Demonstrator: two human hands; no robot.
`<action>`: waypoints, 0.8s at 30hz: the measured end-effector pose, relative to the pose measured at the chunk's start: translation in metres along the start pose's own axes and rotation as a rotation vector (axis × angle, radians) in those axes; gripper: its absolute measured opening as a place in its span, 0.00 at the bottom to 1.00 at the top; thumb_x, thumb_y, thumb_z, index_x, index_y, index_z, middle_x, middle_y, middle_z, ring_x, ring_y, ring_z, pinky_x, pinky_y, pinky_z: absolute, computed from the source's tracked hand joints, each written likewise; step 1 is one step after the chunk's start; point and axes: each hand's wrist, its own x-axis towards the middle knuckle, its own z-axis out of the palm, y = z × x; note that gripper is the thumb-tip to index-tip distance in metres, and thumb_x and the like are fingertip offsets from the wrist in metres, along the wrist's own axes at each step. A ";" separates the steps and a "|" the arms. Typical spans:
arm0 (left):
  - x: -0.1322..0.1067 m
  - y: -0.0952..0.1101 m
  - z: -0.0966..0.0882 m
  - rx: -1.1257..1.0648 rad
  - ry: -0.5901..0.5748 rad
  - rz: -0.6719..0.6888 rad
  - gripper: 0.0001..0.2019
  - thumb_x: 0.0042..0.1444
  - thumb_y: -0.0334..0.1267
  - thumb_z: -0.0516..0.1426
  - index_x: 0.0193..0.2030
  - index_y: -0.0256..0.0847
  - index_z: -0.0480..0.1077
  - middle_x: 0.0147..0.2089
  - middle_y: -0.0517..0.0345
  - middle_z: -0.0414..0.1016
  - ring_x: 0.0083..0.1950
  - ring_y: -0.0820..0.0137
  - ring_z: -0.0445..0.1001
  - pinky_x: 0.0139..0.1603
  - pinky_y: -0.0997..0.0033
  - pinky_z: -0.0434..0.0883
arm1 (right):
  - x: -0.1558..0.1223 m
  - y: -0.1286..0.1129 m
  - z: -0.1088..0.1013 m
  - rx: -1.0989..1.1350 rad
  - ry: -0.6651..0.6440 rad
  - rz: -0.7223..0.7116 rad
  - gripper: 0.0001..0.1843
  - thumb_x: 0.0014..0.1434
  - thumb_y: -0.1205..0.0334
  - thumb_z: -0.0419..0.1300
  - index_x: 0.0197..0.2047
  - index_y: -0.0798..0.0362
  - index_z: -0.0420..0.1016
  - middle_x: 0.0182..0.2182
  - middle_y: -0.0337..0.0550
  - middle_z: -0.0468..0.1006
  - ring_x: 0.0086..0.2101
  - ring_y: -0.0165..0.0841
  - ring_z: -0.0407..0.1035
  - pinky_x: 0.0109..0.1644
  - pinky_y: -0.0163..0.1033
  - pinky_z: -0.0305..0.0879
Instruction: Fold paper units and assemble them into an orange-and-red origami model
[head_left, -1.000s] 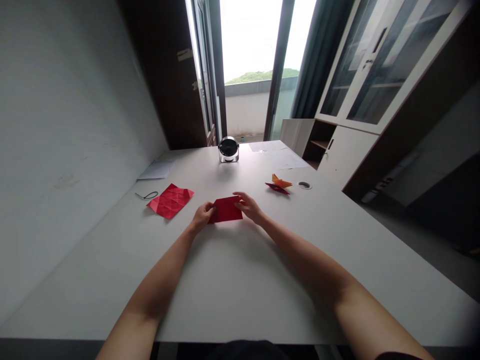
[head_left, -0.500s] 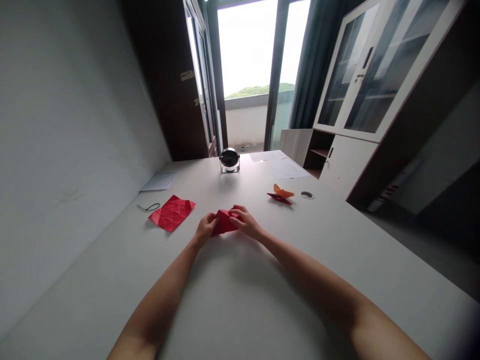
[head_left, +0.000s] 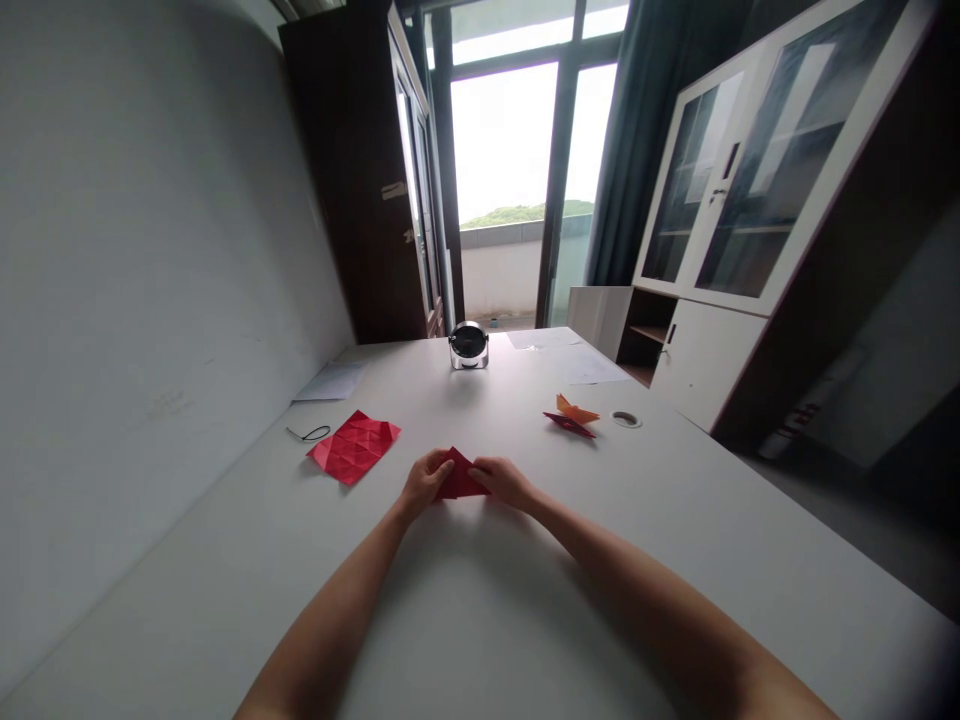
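Note:
A folded piece of red paper (head_left: 461, 477) is between my two hands, over the middle of the white table. My left hand (head_left: 427, 478) is closed on its left side, thumb lying on top of the paper. On the right side, my right hand (head_left: 504, 482) pinches the paper with its thumb in front and fingers behind. The paper has a pointed upper corner and a straight lower edge; its outer ends are hidden by my fingers. Left of my hands a creased red sheet (head_left: 355, 447) lies spread on the table.
An orange folded paper piece (head_left: 576, 409) and a dark red one (head_left: 570, 425) lie at the right, beside a round cable hole (head_left: 626, 420). A black loop of cord (head_left: 309, 434) lies near the wall. A round black device on a metal stand (head_left: 469, 345) stands at the back.
My right hand's fingers, raised and spread over the paper before, now pinch its right side. The paper looks flatter. The whole view has tilted up, so everything sits lower in the picture.

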 end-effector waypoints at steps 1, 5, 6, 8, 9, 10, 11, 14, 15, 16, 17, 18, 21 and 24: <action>0.000 0.000 0.000 0.002 -0.006 0.008 0.23 0.57 0.56 0.60 0.48 0.37 0.74 0.43 0.49 0.81 0.42 0.62 0.79 0.43 0.63 0.77 | 0.000 -0.001 -0.001 0.000 -0.004 -0.001 0.18 0.63 0.51 0.53 0.28 0.54 0.72 0.21 0.35 0.69 0.24 0.28 0.59 0.29 0.34 0.54; 0.001 -0.007 -0.001 0.025 -0.005 0.000 0.22 0.57 0.56 0.60 0.44 0.37 0.76 0.42 0.49 0.82 0.41 0.62 0.79 0.44 0.63 0.75 | -0.001 -0.002 -0.003 -0.020 0.004 0.011 0.21 0.64 0.48 0.52 0.26 0.53 0.70 0.20 0.34 0.65 0.23 0.27 0.56 0.28 0.33 0.51; 0.001 -0.010 -0.001 0.055 -0.001 -0.003 0.21 0.58 0.55 0.59 0.44 0.37 0.76 0.42 0.49 0.82 0.41 0.62 0.79 0.44 0.63 0.75 | -0.001 -0.001 -0.002 -0.030 0.017 0.015 0.19 0.63 0.49 0.53 0.28 0.53 0.71 0.20 0.34 0.66 0.24 0.27 0.57 0.28 0.33 0.51; 0.002 -0.014 -0.002 0.159 0.016 -0.005 0.19 0.59 0.52 0.58 0.49 0.39 0.75 0.42 0.50 0.81 0.41 0.62 0.79 0.44 0.62 0.75 | 0.000 0.003 -0.002 -0.057 0.048 0.034 0.14 0.62 0.51 0.55 0.33 0.52 0.74 0.21 0.33 0.68 0.24 0.28 0.59 0.29 0.33 0.52; 0.002 -0.015 -0.003 0.225 0.029 0.000 0.19 0.59 0.49 0.58 0.52 0.40 0.74 0.43 0.51 0.81 0.42 0.62 0.79 0.44 0.62 0.75 | 0.000 0.005 -0.003 -0.078 0.061 0.048 0.12 0.62 0.53 0.56 0.36 0.51 0.76 0.22 0.33 0.69 0.24 0.28 0.60 0.29 0.33 0.53; 0.002 -0.015 -0.004 0.301 0.042 0.012 0.20 0.59 0.47 0.58 0.56 0.42 0.72 0.44 0.51 0.81 0.43 0.62 0.79 0.45 0.61 0.75 | 0.000 0.007 -0.003 -0.110 0.073 0.058 0.12 0.62 0.54 0.56 0.40 0.50 0.77 0.22 0.33 0.70 0.24 0.28 0.61 0.30 0.33 0.54; 0.002 -0.015 -0.005 0.380 0.050 0.033 0.21 0.59 0.45 0.58 0.59 0.43 0.70 0.46 0.51 0.80 0.45 0.62 0.79 0.46 0.60 0.75 | 0.000 0.009 -0.004 -0.150 0.085 0.064 0.12 0.62 0.55 0.57 0.44 0.49 0.77 0.22 0.33 0.71 0.24 0.28 0.62 0.30 0.33 0.55; -0.001 -0.009 -0.006 0.612 0.011 0.135 0.21 0.58 0.40 0.58 0.59 0.46 0.71 0.56 0.51 0.76 0.58 0.60 0.73 0.59 0.55 0.71 | -0.001 0.013 -0.007 -0.278 0.146 0.044 0.18 0.62 0.58 0.59 0.55 0.48 0.74 0.28 0.36 0.75 0.29 0.31 0.67 0.36 0.35 0.61; -0.002 -0.007 -0.006 0.681 -0.018 0.168 0.20 0.58 0.39 0.58 0.58 0.47 0.72 0.59 0.51 0.74 0.62 0.59 0.70 0.64 0.54 0.67 | -0.002 0.013 -0.008 -0.315 0.170 0.029 0.19 0.61 0.59 0.60 0.56 0.48 0.74 0.33 0.39 0.77 0.33 0.32 0.69 0.40 0.37 0.63; -0.003 -0.005 -0.005 0.745 -0.053 0.191 0.20 0.58 0.38 0.58 0.58 0.47 0.73 0.63 0.51 0.71 0.66 0.58 0.66 0.67 0.52 0.63 | -0.002 0.014 -0.010 -0.349 0.186 0.009 0.20 0.61 0.61 0.60 0.57 0.48 0.74 0.38 0.42 0.78 0.37 0.34 0.71 0.44 0.38 0.64; -0.004 -0.004 -0.005 0.806 -0.095 0.203 0.20 0.57 0.38 0.58 0.58 0.48 0.73 0.67 0.52 0.67 0.69 0.57 0.63 0.70 0.51 0.60 | -0.003 0.014 -0.011 -0.382 0.189 -0.016 0.19 0.61 0.62 0.61 0.56 0.49 0.74 0.43 0.45 0.78 0.43 0.36 0.71 0.48 0.40 0.64; -0.005 -0.003 -0.005 0.866 -0.144 0.203 0.21 0.58 0.39 0.58 0.59 0.48 0.73 0.70 0.53 0.64 0.71 0.56 0.59 0.72 0.50 0.56 | -0.004 0.013 -0.011 -0.414 0.178 -0.049 0.18 0.61 0.62 0.61 0.55 0.49 0.75 0.46 0.48 0.77 0.47 0.37 0.70 0.51 0.41 0.64; -0.005 -0.006 -0.005 1.011 -0.280 0.172 0.25 0.61 0.44 0.56 0.66 0.50 0.67 0.74 0.56 0.55 0.75 0.54 0.49 0.74 0.47 0.50 | -0.005 0.012 -0.012 -0.476 0.124 -0.144 0.16 0.62 0.62 0.60 0.54 0.50 0.76 0.51 0.50 0.75 0.53 0.40 0.66 0.58 0.45 0.62; -0.004 -0.011 -0.006 1.079 -0.331 0.151 0.27 0.66 0.49 0.49 0.71 0.49 0.60 0.76 0.56 0.51 0.77 0.53 0.43 0.73 0.44 0.48 | -0.005 0.014 -0.009 -0.509 0.107 -0.160 0.17 0.63 0.60 0.60 0.55 0.49 0.76 0.53 0.51 0.74 0.56 0.42 0.65 0.60 0.48 0.60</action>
